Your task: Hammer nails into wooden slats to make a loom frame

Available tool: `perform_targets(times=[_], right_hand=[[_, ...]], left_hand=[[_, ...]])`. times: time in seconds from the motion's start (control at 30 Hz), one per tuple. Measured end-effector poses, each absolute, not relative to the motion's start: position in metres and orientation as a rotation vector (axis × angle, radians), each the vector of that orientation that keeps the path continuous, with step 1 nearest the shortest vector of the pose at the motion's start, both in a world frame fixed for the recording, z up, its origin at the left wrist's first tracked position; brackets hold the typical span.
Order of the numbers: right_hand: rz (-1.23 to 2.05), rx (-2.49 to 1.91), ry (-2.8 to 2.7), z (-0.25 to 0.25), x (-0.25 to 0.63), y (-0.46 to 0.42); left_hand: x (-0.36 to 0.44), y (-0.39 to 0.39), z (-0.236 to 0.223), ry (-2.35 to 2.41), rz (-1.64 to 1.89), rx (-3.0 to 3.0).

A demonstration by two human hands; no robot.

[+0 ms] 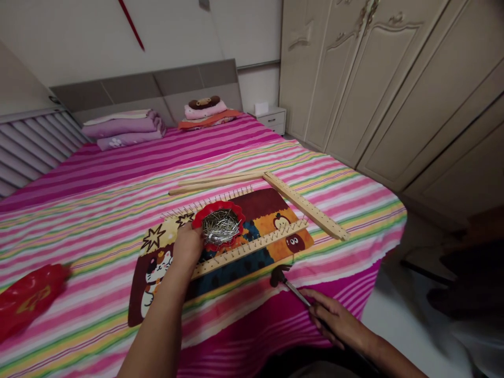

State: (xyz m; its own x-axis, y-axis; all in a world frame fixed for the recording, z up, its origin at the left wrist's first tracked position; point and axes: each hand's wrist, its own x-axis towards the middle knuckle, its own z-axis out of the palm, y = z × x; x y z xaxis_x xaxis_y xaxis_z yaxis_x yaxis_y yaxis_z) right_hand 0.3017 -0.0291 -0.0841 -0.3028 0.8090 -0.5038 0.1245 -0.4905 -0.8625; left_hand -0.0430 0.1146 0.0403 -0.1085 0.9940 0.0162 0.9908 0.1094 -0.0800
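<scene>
My left hand (pixel 189 244) is closed on the edge of a scalloped red bowl (pixel 200 212) filled with loose nails (pixel 221 227). Under the bowl lies a mat with cartoon animals (pixel 157 278). Across the mat runs a wooden strip (pixel 252 245) with a row of nails standing up in it; another nail-studded strip (pixel 208 200) lies behind the bowl. Near the mat's front right corner, my right hand (pixel 328 315) grips a hammer (pixel 295 291) by its handle, the dark head pointing away from me.
Beyond the mat, bare wooden strips (pixel 305 205) meet at a corner on the striped bed cover (pixel 354 184). A red bag (pixel 31 299) lies at the left. Folded bedding (pixel 126 126) sits near the headboard (pixel 189 84). A wardrobe (pixel 354 79) stands at the right.
</scene>
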Motion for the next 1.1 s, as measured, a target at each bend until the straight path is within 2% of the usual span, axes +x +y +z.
perform_targets(times=[0.13, 0.37, 0.43, 0.6, 0.83, 1.1], right_hand=[[1.852, -1.476, -1.198, -0.083, 0.302, -0.029], [1.839, -1.466, -1.236, -0.084, 0.303, -0.030], [1.839, -1.466, -1.250, -0.083, 0.303, -0.031], [1.826, -1.457, -1.268, -0.080, 0.303, -0.031], [1.807, -1.486, -1.258, -0.076, 0.301, -0.032], [1.813, -1.482, -1.239, -0.077, 0.300, -0.031]], left_hand=[[-0.053, 0.099, 0.046, -2.375, -0.468, -2.005], [-0.044, 0.045, 0.038, -2.805, -2.200, -1.459], [-0.038, 0.030, 0.032, -2.892, -2.482, -1.275], [-0.039, 0.007, 0.016, -3.109, -2.502, -1.003], [-0.036, 0.005, -0.001, -2.825, -2.347, -1.253], [-0.029, 0.018, -0.022, -2.750, -2.262, -1.113]])
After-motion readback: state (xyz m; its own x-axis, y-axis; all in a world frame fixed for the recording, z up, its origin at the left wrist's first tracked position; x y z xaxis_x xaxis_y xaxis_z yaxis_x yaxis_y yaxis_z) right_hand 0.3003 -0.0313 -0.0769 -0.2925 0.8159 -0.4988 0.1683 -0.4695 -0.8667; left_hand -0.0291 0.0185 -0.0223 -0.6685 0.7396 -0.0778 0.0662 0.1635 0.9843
